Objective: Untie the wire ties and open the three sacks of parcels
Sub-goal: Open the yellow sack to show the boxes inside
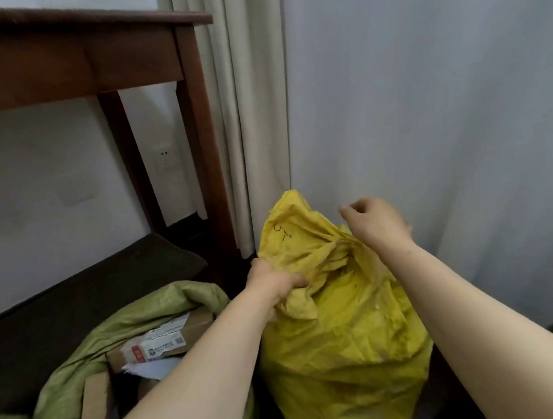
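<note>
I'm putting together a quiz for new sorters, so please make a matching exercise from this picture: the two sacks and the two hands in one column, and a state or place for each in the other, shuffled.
Things:
1. yellow sack
2. green sack
3. left hand
4. right hand

States:
A. mouth open, cardboard parcels showing inside
B. lifted just above the gathered top, fingers curled
C. upright, neck bunched together
D. grips a fold of yellow fabric at the neck

Pairs: 1-C, 2-A, 3-D, 4-B
</note>
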The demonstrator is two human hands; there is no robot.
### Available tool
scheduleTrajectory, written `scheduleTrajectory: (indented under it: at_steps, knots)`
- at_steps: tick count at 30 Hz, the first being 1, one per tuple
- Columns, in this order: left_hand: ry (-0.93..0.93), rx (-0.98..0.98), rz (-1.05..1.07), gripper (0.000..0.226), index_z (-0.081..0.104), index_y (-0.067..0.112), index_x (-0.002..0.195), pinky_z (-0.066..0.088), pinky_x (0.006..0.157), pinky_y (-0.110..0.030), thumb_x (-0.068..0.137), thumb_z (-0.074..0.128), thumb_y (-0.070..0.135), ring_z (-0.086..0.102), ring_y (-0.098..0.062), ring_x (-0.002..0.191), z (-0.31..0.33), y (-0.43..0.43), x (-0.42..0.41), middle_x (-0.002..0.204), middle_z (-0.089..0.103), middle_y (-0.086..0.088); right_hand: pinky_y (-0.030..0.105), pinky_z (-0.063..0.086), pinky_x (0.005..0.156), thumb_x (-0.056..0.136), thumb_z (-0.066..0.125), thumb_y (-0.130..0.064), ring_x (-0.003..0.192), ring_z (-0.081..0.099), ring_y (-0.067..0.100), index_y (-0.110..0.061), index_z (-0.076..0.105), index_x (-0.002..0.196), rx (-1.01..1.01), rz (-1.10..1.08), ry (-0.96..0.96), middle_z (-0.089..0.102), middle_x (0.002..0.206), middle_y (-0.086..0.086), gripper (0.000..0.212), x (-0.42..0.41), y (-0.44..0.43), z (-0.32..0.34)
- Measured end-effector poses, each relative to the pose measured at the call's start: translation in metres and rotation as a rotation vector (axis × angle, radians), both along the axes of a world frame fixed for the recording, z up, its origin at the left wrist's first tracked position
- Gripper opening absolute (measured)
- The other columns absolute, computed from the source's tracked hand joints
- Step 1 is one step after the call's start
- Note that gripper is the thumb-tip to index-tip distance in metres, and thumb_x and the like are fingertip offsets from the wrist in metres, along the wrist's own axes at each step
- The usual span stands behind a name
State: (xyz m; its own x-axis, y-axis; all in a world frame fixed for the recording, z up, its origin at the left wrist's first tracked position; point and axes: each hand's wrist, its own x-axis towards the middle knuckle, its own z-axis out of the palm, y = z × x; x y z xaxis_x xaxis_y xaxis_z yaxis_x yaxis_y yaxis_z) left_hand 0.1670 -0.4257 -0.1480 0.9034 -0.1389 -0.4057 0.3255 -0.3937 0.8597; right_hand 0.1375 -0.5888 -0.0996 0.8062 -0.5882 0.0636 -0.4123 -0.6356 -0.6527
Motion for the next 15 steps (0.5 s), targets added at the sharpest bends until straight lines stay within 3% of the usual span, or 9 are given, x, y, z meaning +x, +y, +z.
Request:
scheduleTrajectory:
  at_steps: [2,4,5,6,8,10,13,15]
  knots:
    - [-0.117,0.023,0.051,0.043,0.058,0.007,0.112,0.051,0.091,-0.043,0.072,0.075,0.006,0.059,-0.032,0.104,0.002,0.001,0.008,0.112,0.062,-0.011,0.043,0.036,0.091,0.09,0.032,-0.044,0.1,0.052,0.031,-0.018,0.052,0.075,0.11,-0.003,0.032,0.056,0.091,0.01,0.036,-0.003,-0.01,-0.009]
    - [-0.339,0.065,0.128,0.018,0.065,0.012,0.089,0.053,0.08,-0.041,0.08,0.057,-0.001,0.062,-0.032,0.092,0.019,0.004,0.013,0.094,0.067,-0.012,0.034,0.038,0.087,0.091,0.037,-0.025,0.1,0.052,0.026,-0.013,0.06,0.08,0.23,0.043,-0.008,0.057,0.097,0.014,0.028,-0.012,-0.017,-0.015]
    - [-0.451,0.08,0.184,0.023,0.065,0.015,0.084,0.052,0.078,-0.039,0.081,0.05,-0.002,0.062,-0.032,0.091,0.03,0.005,0.016,0.091,0.067,-0.01,0.032,0.041,0.095,0.09,0.042,-0.015,0.111,0.053,0.026,-0.008,0.065,0.103,0.27,0.069,0.005,0.06,0.115,0.014,0.027,-0.017,-0.019,-0.018]
    - [-0.541,0.09,0.242,0.029,0.067,0.019,0.085,0.051,0.08,-0.038,0.083,0.046,-0.001,0.061,-0.031,0.093,0.041,0.006,0.017,0.092,0.067,-0.007,0.032,0.04,0.102,0.088,0.047,-0.008,0.12,0.052,0.026,-0.008,0.058,0.124,0.289,0.102,0.022,0.056,0.13,0.011,0.037,-0.021,-0.019,-0.021]
    - [-0.674,0.12,0.324,0.033,0.067,0.027,0.098,0.047,0.092,-0.043,0.086,0.045,0.006,0.058,-0.028,0.101,0.063,0.006,0.02,0.103,0.067,-0.002,0.033,0.043,0.099,0.083,0.061,-0.004,0.116,0.055,0.026,-0.009,0.049,0.135,0.276,0.173,0.074,0.058,0.127,0.008,0.053,-0.028,-0.014,-0.028]
    - [-0.71,0.054,0.246,0.034,0.066,0.027,0.106,0.045,0.095,-0.04,0.078,0.049,0.018,0.058,-0.026,0.106,0.079,-0.001,0.023,0.109,0.066,0.0,0.033,0.045,0.086,0.077,0.071,-0.009,0.1,0.06,0.025,-0.011,0.057,0.127,0.191,0.198,0.064,0.063,0.103,0.006,0.051,-0.025,-0.008,-0.036]
    - [-0.522,-0.197,-0.02,0.06,0.062,0.017,0.116,0.047,0.09,-0.029,0.061,0.062,0.041,0.062,-0.021,0.104,0.092,-0.017,0.01,0.106,0.067,0.0,0.034,0.044,0.068,0.077,0.067,-0.015,0.081,0.062,0.026,-0.006,0.07,0.087,0.142,0.169,-0.012,0.064,0.079,0.012,0.015,-0.017,0.003,-0.047]
    - [-0.54,-0.104,-0.14,0.077,0.059,0.022,0.117,0.05,0.091,-0.033,0.049,0.073,0.054,0.064,-0.017,0.102,0.085,-0.023,0.005,0.108,0.068,0.003,0.031,0.038,0.06,0.079,0.066,-0.017,0.069,0.054,0.021,0.002,0.067,0.082,0.197,0.182,-0.022,0.06,0.072,0.014,0.02,-0.014,0.011,-0.053]
